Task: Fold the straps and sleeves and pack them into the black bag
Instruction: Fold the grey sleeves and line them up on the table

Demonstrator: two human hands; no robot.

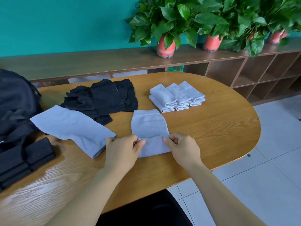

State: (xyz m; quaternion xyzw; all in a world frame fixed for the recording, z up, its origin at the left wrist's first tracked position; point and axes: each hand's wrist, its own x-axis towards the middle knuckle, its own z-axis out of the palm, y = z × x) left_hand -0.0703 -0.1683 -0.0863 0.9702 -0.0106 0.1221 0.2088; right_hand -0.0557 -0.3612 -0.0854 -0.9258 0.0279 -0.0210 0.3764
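Left hand [122, 150], right hand [184, 149] on soft grey knit sleeve [149, 124], half-folded.

Brightly and evenly lit by soft, diffuse light, with only faint, short shadows on the table [211, 128]. Glazed with a pale sheen and smeared by blur at the table's near left corner, and crushed to near-featureless darkness in the black bag [14, 98]. Bent by wide-angle distortion along the shelf [97, 64] and out toward the edges, and slightly soft in the plants [211, 17] at the top right.
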